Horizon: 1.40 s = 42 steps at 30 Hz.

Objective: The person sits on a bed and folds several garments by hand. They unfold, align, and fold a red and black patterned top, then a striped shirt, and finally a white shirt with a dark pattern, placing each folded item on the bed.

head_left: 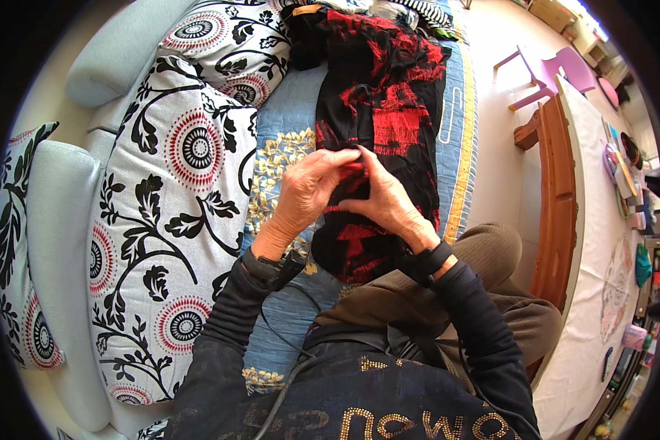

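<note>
A black and red garment (405, 121) lies stretched out on the blue quilted cover (290, 110), its near end by my crossed legs. Over its middle, my left hand (312, 185) and my right hand (383, 198) meet at the fingertips. Both hands are closed, pinching a small bit of the dark cloth between thumbs and fingers. The exact fold or edge in the fingers is partly hidden by the hands. Dark bands are strapped round both wrists, and a cable runs from the left one.
White cushions (147, 242) with black leaf patterns line the sofa on my left. More clothes (396, 13) are heaped at the far end. To the right stand a wooden bench (552, 198), a table with a white cloth (590, 257) and a small purple chair (543, 73).
</note>
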Each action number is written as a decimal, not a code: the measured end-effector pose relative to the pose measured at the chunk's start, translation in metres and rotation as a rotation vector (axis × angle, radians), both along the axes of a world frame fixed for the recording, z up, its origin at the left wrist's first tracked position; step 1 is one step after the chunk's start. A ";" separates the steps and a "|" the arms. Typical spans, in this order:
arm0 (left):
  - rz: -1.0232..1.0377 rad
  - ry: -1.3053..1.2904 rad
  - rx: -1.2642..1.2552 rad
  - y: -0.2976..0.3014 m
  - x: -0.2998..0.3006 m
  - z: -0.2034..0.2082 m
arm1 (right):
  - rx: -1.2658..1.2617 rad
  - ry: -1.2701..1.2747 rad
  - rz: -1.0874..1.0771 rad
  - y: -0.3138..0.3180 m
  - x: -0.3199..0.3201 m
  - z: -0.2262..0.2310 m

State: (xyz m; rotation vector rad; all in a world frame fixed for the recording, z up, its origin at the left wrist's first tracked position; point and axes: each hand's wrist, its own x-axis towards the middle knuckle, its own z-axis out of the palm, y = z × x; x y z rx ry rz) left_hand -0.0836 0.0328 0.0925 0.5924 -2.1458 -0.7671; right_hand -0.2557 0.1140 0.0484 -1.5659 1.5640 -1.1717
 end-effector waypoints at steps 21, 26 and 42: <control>0.206 -0.500 -0.209 0.091 0.097 -0.066 | 0.250 -0.843 -0.554 0.096 -0.094 0.022; 0.209 -0.567 -0.136 0.103 0.098 -0.064 | 0.396 -0.837 -0.614 0.092 -0.089 0.006; -0.054 -0.813 -0.061 0.088 0.098 -0.052 | 0.320 0.740 -0.468 0.094 -0.117 0.013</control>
